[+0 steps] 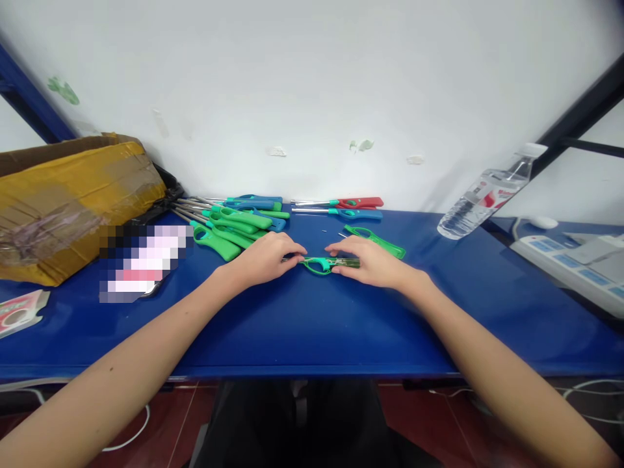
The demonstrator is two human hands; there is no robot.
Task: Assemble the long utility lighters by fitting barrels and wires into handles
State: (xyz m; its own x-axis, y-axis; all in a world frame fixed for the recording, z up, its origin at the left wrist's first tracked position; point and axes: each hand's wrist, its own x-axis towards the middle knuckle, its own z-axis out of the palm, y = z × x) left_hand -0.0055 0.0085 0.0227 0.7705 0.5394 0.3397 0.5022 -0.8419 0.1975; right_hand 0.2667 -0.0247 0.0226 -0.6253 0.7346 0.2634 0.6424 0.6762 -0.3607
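Note:
An opened green lighter body [319, 265], with a teal trigger and inner parts showing, lies between my hands on the blue table [312, 325]. My left hand [267, 257] pinches its left end near the metal rod. Around its right part are the fingers of my right hand [368, 260], thumb below and index finger above. Just behind my right hand rests a separate green shell half [383, 244], with a small metal piece beside it.
Several green and blue lighters [238, 224] are piled at back left; a red lighter [361, 203] and a blue lighter [361, 213] lie behind. A taped box [82, 208] and phone [149, 263] are left. A bottle [487, 195] and power strip [570, 263] stand right.

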